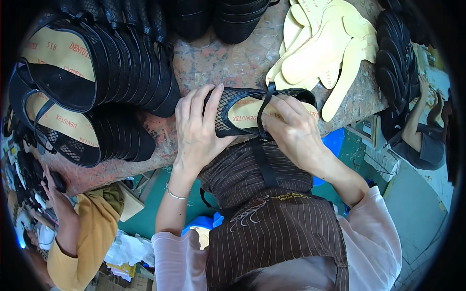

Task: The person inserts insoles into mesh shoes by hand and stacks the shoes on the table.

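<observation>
**A:** Black mesh shoe (238,114) sits at the centre of the frame, on the near edge of the stone tabletop (218,63). From my feed, the left hand (196,128) is wrapped over its toe end, fingers curled down on the mesh, gripping it. The right hand (291,131) presses on the heel end, fingertips pinched at the strap (264,109) that crosses the tan insole (245,114).

**B:** What's around it?

**A:** Rows of finished black shoes (97,82) stacked at the upper left and left of the frame, more black shoes (395,58) at the upper right, and a loose fan of pale yellow insoles (325,46) at the upper centre-right, just beside the shoe's heel. Other people show at the lower left and right edges; their hands are well apart from mine.

**B:** Where's the risk?

**A:** I judge the edge first. The shoe lies right at the tabletop's lip, above my lap; if the left hand loosens while the right pulls the strap, it could slide off. Second, the insole may shift or wrinkle if the pressing is uneven. Third, a swing of the right wrist could knock the yellow insoles, since they lie so near.
</observation>
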Action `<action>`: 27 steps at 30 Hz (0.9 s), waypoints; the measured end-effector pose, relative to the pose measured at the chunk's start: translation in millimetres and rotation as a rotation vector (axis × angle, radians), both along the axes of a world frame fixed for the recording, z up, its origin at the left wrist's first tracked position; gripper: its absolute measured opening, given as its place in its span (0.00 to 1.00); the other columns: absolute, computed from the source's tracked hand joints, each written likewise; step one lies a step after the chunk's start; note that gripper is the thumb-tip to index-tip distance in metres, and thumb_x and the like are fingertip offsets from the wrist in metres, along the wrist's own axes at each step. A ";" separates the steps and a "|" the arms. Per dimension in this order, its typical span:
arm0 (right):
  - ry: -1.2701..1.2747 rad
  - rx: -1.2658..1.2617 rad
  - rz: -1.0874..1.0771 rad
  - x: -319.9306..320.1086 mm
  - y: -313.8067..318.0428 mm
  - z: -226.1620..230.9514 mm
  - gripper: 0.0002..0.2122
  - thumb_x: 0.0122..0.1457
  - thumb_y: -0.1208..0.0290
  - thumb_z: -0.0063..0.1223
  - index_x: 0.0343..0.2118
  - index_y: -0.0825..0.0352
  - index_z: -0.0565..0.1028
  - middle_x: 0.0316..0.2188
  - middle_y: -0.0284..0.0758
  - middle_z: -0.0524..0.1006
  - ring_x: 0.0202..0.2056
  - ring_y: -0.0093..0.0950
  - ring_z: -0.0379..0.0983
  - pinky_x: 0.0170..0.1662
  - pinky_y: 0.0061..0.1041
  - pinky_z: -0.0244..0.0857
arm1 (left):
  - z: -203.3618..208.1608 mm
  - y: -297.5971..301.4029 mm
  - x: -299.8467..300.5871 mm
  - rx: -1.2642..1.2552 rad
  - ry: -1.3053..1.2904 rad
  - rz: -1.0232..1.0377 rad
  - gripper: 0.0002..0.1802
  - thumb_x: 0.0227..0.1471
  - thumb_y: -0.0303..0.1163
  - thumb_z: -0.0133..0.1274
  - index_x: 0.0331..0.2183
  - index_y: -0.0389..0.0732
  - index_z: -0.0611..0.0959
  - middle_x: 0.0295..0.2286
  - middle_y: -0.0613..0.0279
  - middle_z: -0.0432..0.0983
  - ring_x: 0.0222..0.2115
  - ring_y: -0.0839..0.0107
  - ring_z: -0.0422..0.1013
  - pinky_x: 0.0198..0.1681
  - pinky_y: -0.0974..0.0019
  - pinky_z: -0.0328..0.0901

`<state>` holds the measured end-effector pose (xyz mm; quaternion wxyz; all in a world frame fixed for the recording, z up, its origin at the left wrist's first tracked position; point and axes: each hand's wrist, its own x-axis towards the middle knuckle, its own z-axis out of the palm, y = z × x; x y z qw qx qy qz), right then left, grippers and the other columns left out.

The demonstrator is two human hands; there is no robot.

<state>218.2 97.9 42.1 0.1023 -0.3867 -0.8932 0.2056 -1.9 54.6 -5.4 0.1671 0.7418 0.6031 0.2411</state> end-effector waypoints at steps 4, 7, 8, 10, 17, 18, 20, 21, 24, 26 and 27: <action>0.002 0.052 -0.008 -1.8 -1.8 -5.0 0.11 0.42 0.78 0.55 0.31 0.72 0.80 0.41 0.42 0.74 0.44 0.37 0.72 0.46 0.32 0.70 | 2.3 -0.3 0.4 -0.002 0.006 -0.002 0.55 0.22 0.39 0.74 0.56 0.39 0.71 0.51 0.54 0.67 0.52 0.52 0.63 0.56 0.49 0.57; -0.070 0.057 -0.031 -6.7 -3.1 -3.1 0.10 0.41 0.77 0.55 0.30 0.72 0.80 0.39 0.41 0.74 0.41 0.35 0.72 0.44 0.29 0.70 | 12.5 0.0 4.6 -0.035 0.011 0.012 0.53 0.23 0.41 0.74 0.55 0.40 0.72 0.52 0.55 0.67 0.53 0.52 0.62 0.59 0.49 0.56; -0.086 0.040 -0.073 -9.4 -5.4 -4.7 0.11 0.41 0.75 0.55 0.30 0.73 0.80 0.37 0.40 0.73 0.41 0.35 0.71 0.48 0.31 0.68 | 12.7 -3.4 8.0 -0.031 0.007 0.004 0.53 0.23 0.41 0.74 0.55 0.40 0.72 0.52 0.55 0.67 0.53 0.52 0.62 0.59 0.49 0.56; -0.151 0.118 -0.049 -13.1 -5.6 -2.0 0.12 0.42 0.75 0.55 0.31 0.73 0.81 0.37 0.40 0.73 0.43 0.36 0.70 0.52 0.34 0.65 | 14.3 -12.8 18.8 0.123 0.013 -0.167 0.46 0.27 0.40 0.73 0.53 0.41 0.75 0.49 0.57 0.70 0.53 0.54 0.63 0.62 0.48 0.53; -0.210 0.173 -0.103 -0.2 -11.5 21.1 0.16 0.44 0.71 0.62 0.39 0.66 0.79 0.46 0.40 0.71 0.52 0.40 0.66 0.59 0.44 0.55 | 13.1 -10.7 45.2 -0.090 -0.040 -0.140 0.38 0.34 0.23 0.64 0.53 0.42 0.77 0.34 0.62 0.72 0.40 0.64 0.69 0.62 0.45 0.52; -0.161 0.198 -0.215 9.7 -11.2 29.3 0.18 0.44 0.71 0.64 0.41 0.66 0.79 0.46 0.41 0.72 0.51 0.40 0.66 0.59 0.45 0.54 | 7.0 -11.2 46.7 -0.039 -0.056 -0.128 0.38 0.36 0.21 0.62 0.54 0.49 0.78 0.33 0.62 0.70 0.38 0.64 0.68 0.62 0.45 0.53; -0.137 0.162 -0.427 25.2 -10.4 38.5 0.24 0.46 0.71 0.66 0.49 0.66 0.76 0.45 0.42 0.72 0.49 0.40 0.69 0.58 0.42 0.57 | 6.7 -12.1 48.7 -0.044 0.039 -0.144 0.38 0.37 0.21 0.61 0.55 0.53 0.78 0.32 0.63 0.68 0.38 0.64 0.67 0.61 0.45 0.54; -0.134 0.155 -0.423 29.1 -10.4 34.4 0.24 0.46 0.71 0.66 0.49 0.66 0.76 0.45 0.42 0.72 0.49 0.40 0.69 0.58 0.42 0.57 | 6.4 -12.7 50.1 -0.045 0.134 -0.162 0.39 0.39 0.20 0.59 0.55 0.58 0.78 0.31 0.63 0.66 0.37 0.64 0.66 0.61 0.45 0.54; 0.022 -0.374 -0.719 36.9 -11.7 27.1 0.29 0.50 0.73 0.62 0.56 0.72 0.65 0.43 0.49 0.71 0.45 0.48 0.71 0.47 0.37 0.67 | 10.6 -9.9 56.0 -0.091 0.127 -0.151 0.39 0.40 0.20 0.57 0.55 0.63 0.77 0.30 0.63 0.62 0.37 0.63 0.64 0.62 0.43 0.52; 0.041 -0.352 -0.724 34.7 -9.2 22.8 0.29 0.49 0.75 0.61 0.56 0.72 0.66 0.43 0.49 0.71 0.44 0.48 0.72 0.47 0.38 0.67 | 14.5 -9.8 58.0 -0.141 0.126 -0.150 0.40 0.40 0.19 0.57 0.55 0.62 0.77 0.31 0.63 0.63 0.38 0.63 0.64 0.62 0.42 0.50; 0.063 -0.327 -0.723 33.5 -7.6 21.1 0.28 0.48 0.77 0.61 0.55 0.71 0.66 0.42 0.49 0.71 0.43 0.48 0.73 0.46 0.39 0.68 | 15.3 -9.9 59.0 -0.153 0.124 -0.148 0.40 0.40 0.19 0.56 0.56 0.62 0.77 0.31 0.62 0.62 0.39 0.62 0.64 0.63 0.42 0.49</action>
